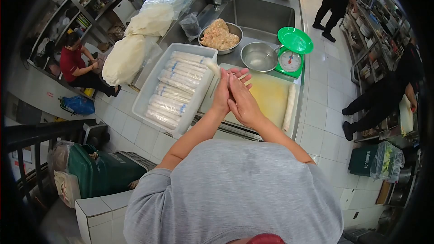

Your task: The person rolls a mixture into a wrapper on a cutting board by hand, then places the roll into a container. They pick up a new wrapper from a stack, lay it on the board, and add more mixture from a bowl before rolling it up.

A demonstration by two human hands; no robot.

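Observation:
My left hand (222,96) and my right hand (244,99) are pressed palm to palm over the near part of a yellow-white cutting board (266,92). From between them, a pale, smooth roll (211,66) sticks out toward the upper left; the rest of it is hidden by my hands. Beside my left hand stands a white plastic tub (141,100) with several plastic-wrapped rolls (174,91) in rows. Along the board's right edge lies a long pale roll (290,104).
Behind the board are a steel bowl of pinkish minced filling (220,36), a bowl of clear liquid (259,57) and a green scale (290,60). Stacks of pale wrappers (124,58) lie to the left, near a sink (266,14). Other people stand right and sit left.

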